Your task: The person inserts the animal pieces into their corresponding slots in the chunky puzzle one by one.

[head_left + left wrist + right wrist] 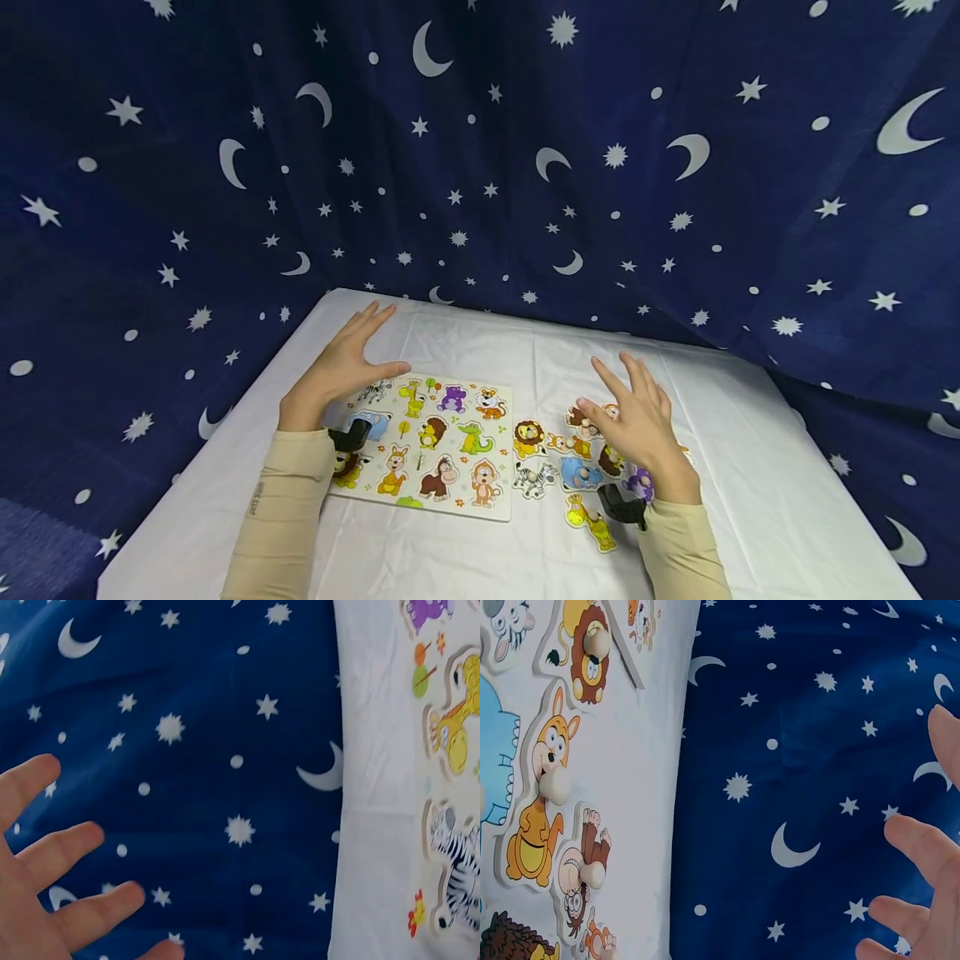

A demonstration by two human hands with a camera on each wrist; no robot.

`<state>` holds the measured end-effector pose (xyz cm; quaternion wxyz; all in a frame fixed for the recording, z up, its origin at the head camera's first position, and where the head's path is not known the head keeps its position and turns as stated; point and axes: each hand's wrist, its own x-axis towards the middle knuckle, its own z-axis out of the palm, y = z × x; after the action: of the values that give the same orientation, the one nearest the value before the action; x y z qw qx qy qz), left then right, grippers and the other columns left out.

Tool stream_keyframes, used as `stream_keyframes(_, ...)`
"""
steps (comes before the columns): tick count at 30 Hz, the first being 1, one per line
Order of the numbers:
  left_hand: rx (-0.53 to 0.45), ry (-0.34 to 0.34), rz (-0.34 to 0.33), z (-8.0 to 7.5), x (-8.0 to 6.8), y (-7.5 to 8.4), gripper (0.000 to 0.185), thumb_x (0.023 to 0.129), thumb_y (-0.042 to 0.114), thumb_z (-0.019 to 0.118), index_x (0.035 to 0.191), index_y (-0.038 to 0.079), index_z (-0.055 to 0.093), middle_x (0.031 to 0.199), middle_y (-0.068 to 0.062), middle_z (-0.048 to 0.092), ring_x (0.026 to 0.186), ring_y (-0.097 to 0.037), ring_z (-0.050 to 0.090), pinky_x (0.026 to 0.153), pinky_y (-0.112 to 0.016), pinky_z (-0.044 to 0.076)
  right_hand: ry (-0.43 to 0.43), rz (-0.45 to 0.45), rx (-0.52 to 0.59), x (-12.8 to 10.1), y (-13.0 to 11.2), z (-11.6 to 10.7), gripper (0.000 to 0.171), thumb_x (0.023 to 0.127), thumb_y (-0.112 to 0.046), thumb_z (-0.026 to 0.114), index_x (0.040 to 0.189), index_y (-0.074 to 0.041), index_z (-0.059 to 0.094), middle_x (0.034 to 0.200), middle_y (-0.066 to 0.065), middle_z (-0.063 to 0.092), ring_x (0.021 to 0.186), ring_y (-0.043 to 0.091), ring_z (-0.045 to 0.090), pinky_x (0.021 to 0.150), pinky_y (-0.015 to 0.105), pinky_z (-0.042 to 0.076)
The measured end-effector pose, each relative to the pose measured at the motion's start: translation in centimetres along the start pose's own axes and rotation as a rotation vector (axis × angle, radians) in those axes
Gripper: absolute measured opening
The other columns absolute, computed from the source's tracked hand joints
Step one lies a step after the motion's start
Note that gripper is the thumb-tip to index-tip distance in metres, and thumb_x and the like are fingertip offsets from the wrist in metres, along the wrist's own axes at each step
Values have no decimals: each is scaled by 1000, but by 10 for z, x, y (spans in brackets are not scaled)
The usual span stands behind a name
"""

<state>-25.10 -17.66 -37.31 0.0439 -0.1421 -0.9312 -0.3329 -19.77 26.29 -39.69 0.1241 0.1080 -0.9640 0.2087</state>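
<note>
A white puzzle board (498, 457) printed with cartoon animals lies on the white-covered table (750, 467). Several loose animal pieces with wooden knobs lie to its right, among them a lion (528, 437), a zebra (534, 478), a blue elephant (580, 474) and a giraffe (590, 522). My left hand (348, 362) hovers open above the board's far left corner, holding nothing. My right hand (637, 421) hovers open over the loose pieces, fingers spread. The right wrist view shows the knobbed kangaroo (544, 802), lion (589, 652) and monkey (581, 870). The left wrist view shows the board's giraffe (454, 724) and zebra (457, 862).
A dark blue cloth with white stars and moons (480, 150) hangs behind and around the table on all sides. Bare white cloth lies in front of the board and at the far side of the table. Black wrist cameras (621, 505) sit at both sleeves.
</note>
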Motion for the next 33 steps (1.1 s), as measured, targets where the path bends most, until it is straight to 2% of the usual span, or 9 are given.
stream_keyframes(5, -69, 4, -12, -12, -5, -13, 94, 83, 54, 76, 159, 27, 28, 168, -10, 21, 153, -40, 19, 118, -67, 21, -11, 3, 5, 1, 0, -1, 71, 97, -52, 56, 157, -23, 34, 165, 20, 15, 149, 50, 15, 110, 76, 10)
stream_keyframes(10, -130, 10, -58, -20, -10, -28, 95, 82, 47, 80, 158, 21, 30, 165, -13, 27, 152, -42, 22, 119, -65, 21, -18, 7, 17, 1, 0, 0, 70, 96, -52, 57, 156, -23, 35, 164, 21, 19, 149, 51, 17, 110, 76, 12)
stream_keyframes(17, -127, -39, -124, -18, -12, -42, 97, 80, 45, 81, 158, 17, 31, 164, -20, 27, 148, -49, 27, 115, -67, 27, -41, 9, -7, 0, -2, 5, 72, 96, -54, 57, 156, -22, 35, 162, 23, 24, 147, 51, 20, 109, 75, 15)
stream_keyframes(23, -140, -68, -144, -17, -16, -48, 94, 81, 41, 81, 157, 14, 33, 161, -21, 31, 142, -50, 36, 109, -66, 36, -42, 13, -15, -1, -2, 8, 71, 96, -52, 58, 156, -20, 36, 159, 24, 29, 145, 53, 25, 109, 74, 18)
stream_keyframes(30, -183, -99, -135, -21, -20, -54, 93, 79, 31, 84, 155, 8, 34, 157, -23, 37, 138, -50, 42, 108, -63, 40, -14, -17, -48, 1, -5, 12, 67, 95, -41, 65, 152, -14, 42, 147, 22, 46, 131, 47, 47, 97, 71, 37)
stream_keyframes(33, -186, -103, -126, -22, -22, -56, 94, 78, 29, 85, 154, 5, 35, 157, -25, 37, 137, -52, 41, 108, -63, 39, -21, -24, -42, 2, -6, 15, 66, 93, -36, 68, 150, -12, 45, 143, 21, 51, 127, 46, 52, 95, 68, 41)
